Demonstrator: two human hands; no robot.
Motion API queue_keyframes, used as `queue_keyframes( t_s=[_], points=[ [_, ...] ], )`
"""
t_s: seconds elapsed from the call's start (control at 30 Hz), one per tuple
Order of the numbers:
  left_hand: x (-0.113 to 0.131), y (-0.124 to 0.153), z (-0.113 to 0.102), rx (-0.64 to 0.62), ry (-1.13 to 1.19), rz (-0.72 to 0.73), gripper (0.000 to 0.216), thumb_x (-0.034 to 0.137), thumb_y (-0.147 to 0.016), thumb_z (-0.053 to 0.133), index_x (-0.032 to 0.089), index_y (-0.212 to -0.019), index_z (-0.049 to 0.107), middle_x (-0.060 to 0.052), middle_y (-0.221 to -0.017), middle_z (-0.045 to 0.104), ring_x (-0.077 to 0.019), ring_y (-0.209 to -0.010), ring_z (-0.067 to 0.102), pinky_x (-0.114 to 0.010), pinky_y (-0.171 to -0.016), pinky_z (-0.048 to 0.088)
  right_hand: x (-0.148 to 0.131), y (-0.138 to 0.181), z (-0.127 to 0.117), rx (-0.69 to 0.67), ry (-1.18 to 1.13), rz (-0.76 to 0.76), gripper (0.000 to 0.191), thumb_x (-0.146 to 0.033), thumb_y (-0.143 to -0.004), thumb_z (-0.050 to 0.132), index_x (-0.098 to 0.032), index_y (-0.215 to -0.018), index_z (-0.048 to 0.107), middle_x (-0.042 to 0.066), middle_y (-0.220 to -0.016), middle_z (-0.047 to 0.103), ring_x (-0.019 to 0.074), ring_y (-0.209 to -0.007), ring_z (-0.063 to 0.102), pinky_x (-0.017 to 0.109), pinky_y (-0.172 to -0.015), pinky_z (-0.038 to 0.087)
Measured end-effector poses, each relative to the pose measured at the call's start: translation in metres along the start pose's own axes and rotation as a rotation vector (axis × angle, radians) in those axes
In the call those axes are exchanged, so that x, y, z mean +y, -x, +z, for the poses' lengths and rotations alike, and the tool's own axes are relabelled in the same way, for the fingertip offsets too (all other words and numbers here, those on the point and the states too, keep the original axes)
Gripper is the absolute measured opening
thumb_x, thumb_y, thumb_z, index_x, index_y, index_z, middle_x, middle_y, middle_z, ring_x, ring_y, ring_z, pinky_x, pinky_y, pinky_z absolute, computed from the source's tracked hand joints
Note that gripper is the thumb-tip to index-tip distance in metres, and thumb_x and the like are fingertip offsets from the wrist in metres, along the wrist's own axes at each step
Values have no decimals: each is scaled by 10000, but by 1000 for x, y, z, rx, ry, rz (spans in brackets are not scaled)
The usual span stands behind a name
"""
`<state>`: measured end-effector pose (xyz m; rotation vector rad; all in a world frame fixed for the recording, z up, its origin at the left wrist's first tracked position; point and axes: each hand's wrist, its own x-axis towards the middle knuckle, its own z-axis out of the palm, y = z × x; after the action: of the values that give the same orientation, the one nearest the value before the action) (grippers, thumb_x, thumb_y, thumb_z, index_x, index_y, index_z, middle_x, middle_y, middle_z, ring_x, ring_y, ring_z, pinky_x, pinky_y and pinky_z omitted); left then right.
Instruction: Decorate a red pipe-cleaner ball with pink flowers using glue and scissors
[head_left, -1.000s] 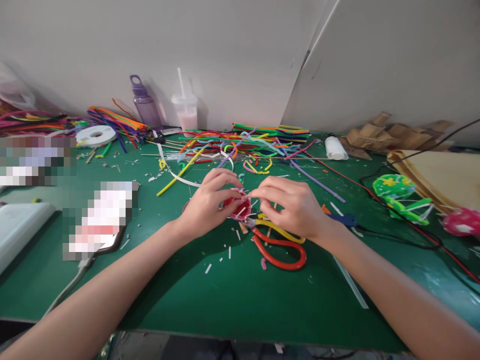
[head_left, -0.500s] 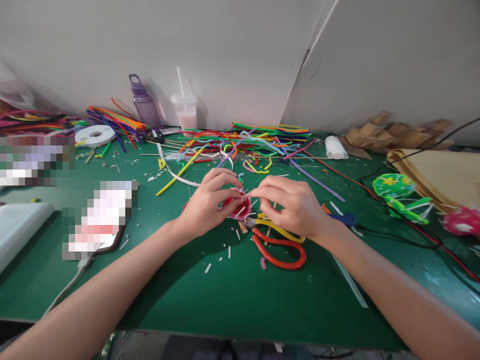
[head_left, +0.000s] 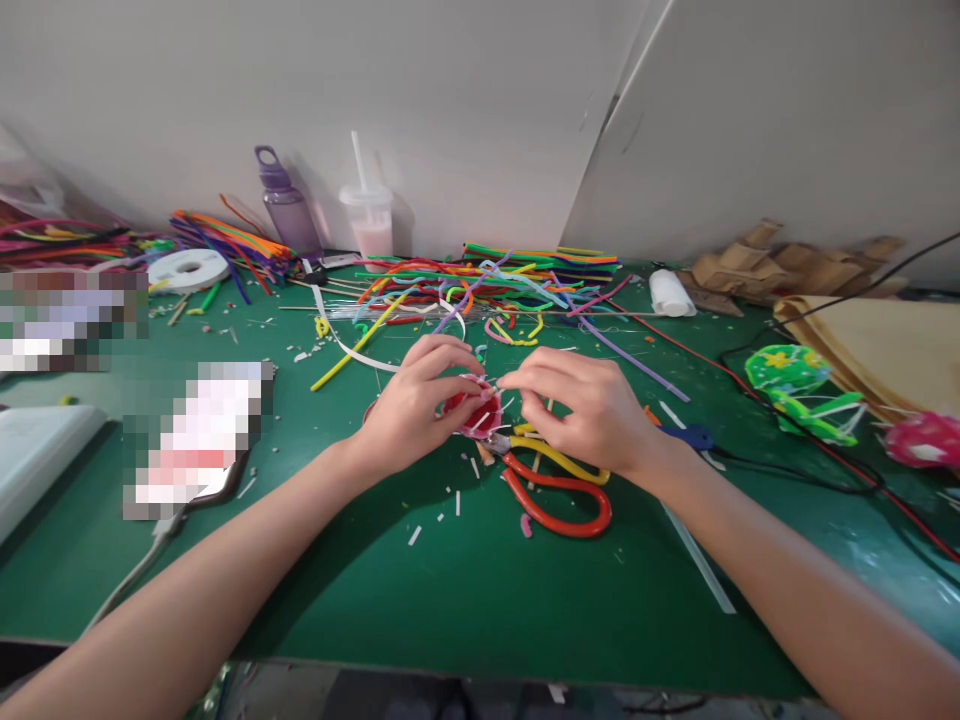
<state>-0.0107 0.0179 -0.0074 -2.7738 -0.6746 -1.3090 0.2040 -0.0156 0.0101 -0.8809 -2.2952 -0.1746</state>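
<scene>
My left hand (head_left: 416, 405) grips a small red and pink round craft piece (head_left: 474, 412) above the green mat (head_left: 465, 590), fingers curled round it. My right hand (head_left: 589, 410) pinches at the piece's upper right edge with thumb and forefinger, where thin white strips stick out. Red-handled scissors (head_left: 559, 490) lie on the mat just below my right hand, partly hidden by it, with a yellow pipe cleaner (head_left: 559, 458) across them.
A heap of coloured pipe cleaners (head_left: 487, 285) lies behind the hands. A purple bottle (head_left: 289, 210), a cup with straw (head_left: 371, 220) and a tape roll (head_left: 189, 270) stand at the back. Green (head_left: 802, 385) and pink (head_left: 922, 440) craft pieces and cables lie right.
</scene>
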Motion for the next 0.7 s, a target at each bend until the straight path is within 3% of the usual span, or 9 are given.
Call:
queue_keyframes(
  t_s=[0.33,0.7],
  points=[
    [0,0,0,8,-3,13,75,144,-834,627,186,-839,689,-67,-974,666,-219,-1064,552,-416,-927,499,0,1,1,-23,4,-13,221,-141,-871,504,-169,-981,693,46,-878,679,168,-798,639,289,-703,504],
    [1,0,-1,-2,-9,-3,77,152,-836,629,199,-843,689,-58,-977,670,-214,-1069,551,-415,-937,498,0,1,1,55,-11,-21,233,-102,-859,484,-172,-967,678,44,-853,691,162,-788,646,286,-694,515]
  ],
)
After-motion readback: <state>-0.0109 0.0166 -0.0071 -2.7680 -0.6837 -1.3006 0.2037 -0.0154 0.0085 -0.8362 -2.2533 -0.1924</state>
